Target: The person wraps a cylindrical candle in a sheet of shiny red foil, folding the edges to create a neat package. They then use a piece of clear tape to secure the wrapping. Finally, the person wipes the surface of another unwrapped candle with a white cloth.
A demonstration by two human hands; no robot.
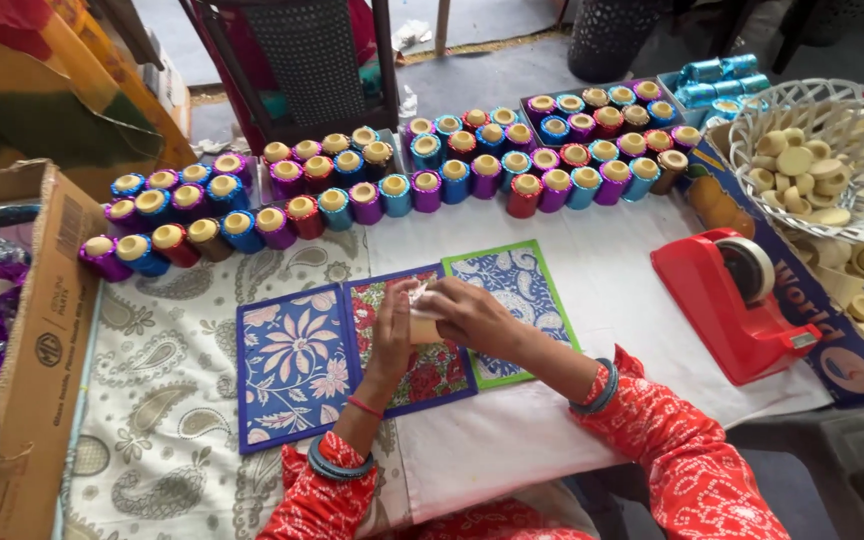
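Both hands meet over the middle of the cloth-covered table (602, 270). My left hand (392, 330) and my right hand (472, 315) together hold a small cream-coloured cylinder (422, 325), with a bit of white material at its top. The hands hover above three floral-patterned square mats: a blue one (292, 360), a red one (432, 370) and a green-edged blue one (517, 285). Both wrists wear bangles, and the sleeves are red with white dots.
Rows of small cylinders wrapped in shiny foil (392, 175) line the far side. A red tape dispenser (742, 300) stands to the right. A white basket (832, 150) holds plain cream pieces. A cardboard box (22, 340) with purple foil sits at the left.
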